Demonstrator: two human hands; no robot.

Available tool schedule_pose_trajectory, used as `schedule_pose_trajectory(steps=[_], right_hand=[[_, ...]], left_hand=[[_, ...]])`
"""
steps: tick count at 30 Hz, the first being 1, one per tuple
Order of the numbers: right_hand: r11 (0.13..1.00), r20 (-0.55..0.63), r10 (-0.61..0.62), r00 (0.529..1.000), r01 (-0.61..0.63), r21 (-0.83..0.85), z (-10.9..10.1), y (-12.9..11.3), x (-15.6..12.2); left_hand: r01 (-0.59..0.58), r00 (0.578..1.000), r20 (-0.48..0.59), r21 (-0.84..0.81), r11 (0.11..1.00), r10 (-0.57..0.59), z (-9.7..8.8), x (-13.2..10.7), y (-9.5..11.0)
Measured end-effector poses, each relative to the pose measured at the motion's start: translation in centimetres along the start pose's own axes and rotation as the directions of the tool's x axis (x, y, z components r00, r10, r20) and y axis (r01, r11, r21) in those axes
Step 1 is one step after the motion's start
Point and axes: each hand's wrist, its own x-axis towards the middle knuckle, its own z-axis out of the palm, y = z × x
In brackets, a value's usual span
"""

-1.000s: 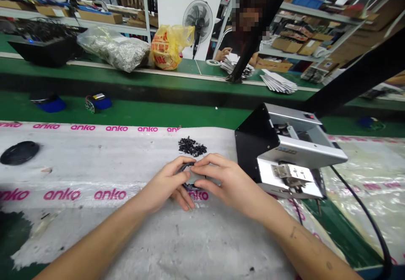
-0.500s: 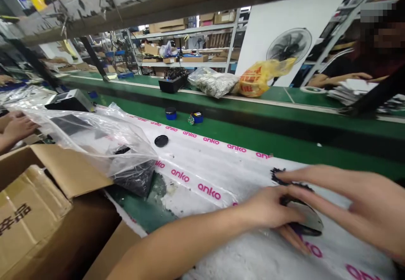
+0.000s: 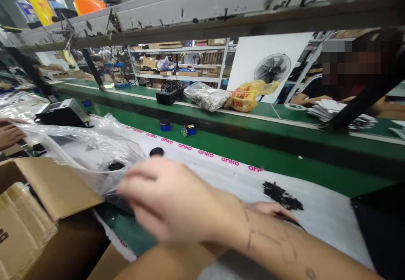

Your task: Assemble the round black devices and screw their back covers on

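**Entry 1: right hand** (image 3: 177, 200). Blurred, over the clear plastic bag's near edge. You cannot tell whether its grip is spread or closing on anything.

**Entry 2: left hand** (image 3: 268, 207). Fingers lie at 6 o'clock from the pile, against a dark curved piece (image 3: 292, 224). Your right forearm (image 3: 284, 246) covers most of this hand, so you cannot tell whether the grip pinches that piece.

**Entry 3: loose black pieces** (image 3: 281, 195). A small heap on the white anko-printed film (image 3: 322, 206). They look light, stiff and easily scattered, so you would do best to pinch a few at a time or sweep them from the heap's edge.

**Entry 4: clear plastic bag.** Lies at 9 o'clock from the heap, with dark contents (image 3: 115, 166) showing through. It looks soft and slippery; take it by the gathered film, not the loaded bottom.

**Entry 5: surroundings.** A cardboard box (image 3: 47, 187) sits at the bag's 8 o'clock, and a black disc (image 3: 156, 152) at its 2 o'clock. A co-worker's hand (image 3: 9, 134) is cut off at the left edge.
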Motion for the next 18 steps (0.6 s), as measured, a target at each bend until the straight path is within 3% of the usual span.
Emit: schedule_pose_trajectory(steps=[3,5,7,10,11,15,18], right_hand=[[0.994,0.175,-0.077,0.982,0.089,-0.065,1.3,-0.5,-4.1],[0.992,0.232,0.012,0.973,0.017,-0.125,1.9,0.2,-6.2],[0.964,0.250,0.190,0.949,-0.133,-0.230,2.5,2.3,-6.5],[0.814,0.185,0.514,0.838,-0.408,-0.413,3.9,7.0,-3.2],[0.784,0.176,0.561,0.809,-0.451,-0.427,4.6,8.7,-1.6],[0.740,0.196,0.642,0.741,-0.532,-0.411,8.1,13.1,3.4],[0.770,0.236,0.618,0.750,-0.519,-0.371,10.7,14.0,3.7]], left_hand=[[-0.016,0.994,0.107,0.060,0.998,0.010,0.1,0.4,-1.2],[-0.045,0.989,0.144,0.071,0.996,0.035,0.3,0.8,-1.9],[-0.089,0.982,0.170,0.063,0.994,0.077,0.6,1.0,-2.3],[-0.135,0.971,0.205,0.027,0.990,0.127,0.8,0.5,-2.2],[-0.138,0.968,0.212,0.015,0.990,0.132,0.8,0.2,-2.1],[-0.079,0.959,0.271,-0.003,0.997,0.077,0.8,-0.3,-1.9],[0.013,0.941,0.339,-0.059,0.998,0.007,0.7,-0.1,-2.1]])
